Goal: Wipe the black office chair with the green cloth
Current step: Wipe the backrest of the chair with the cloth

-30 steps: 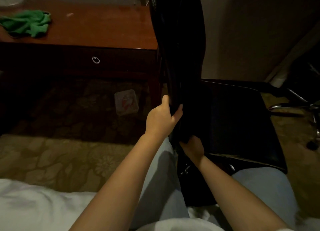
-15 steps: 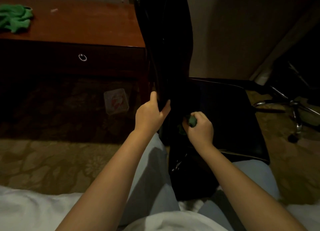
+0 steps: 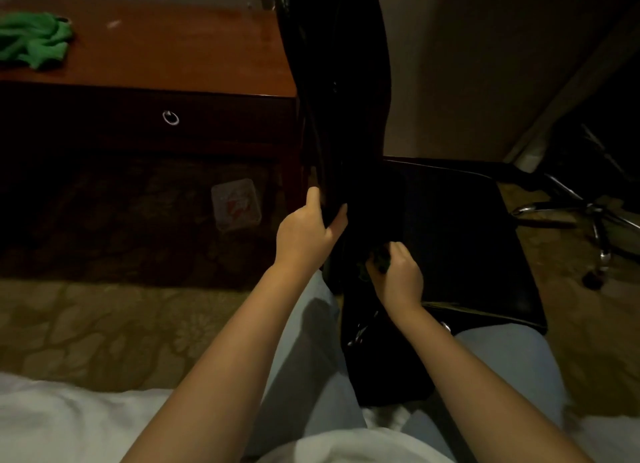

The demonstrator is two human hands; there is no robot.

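Note:
The black office chair (image 3: pixel 450 234) stands side-on in front of me, its backrest (image 3: pixel 339 81) rising upright in the middle of the view. My left hand (image 3: pixel 308 234) grips the lower edge of the backrest. My right hand (image 3: pixel 398 275) is curled round a small green cloth (image 3: pixel 379 256) and holds it against the chair where the backrest meets the seat. Only a dark scrap of that cloth shows between my fingers.
A second green cloth (image 3: pixel 34 43) lies on the wooden desk (image 3: pixel 173 46) at the far left. A clear plastic container (image 3: pixel 235 202) sits on the patterned carpet under the desk. Another chair's chrome base (image 3: pixel 588 216) stands at the right. White bedding (image 3: pixel 69 421) lies at my knees.
My right hand rose from under the backrest's base, bringing the cloth into sight, and now sits slightly lower against the seat junction. My left hand has kept its grip on the backrest.

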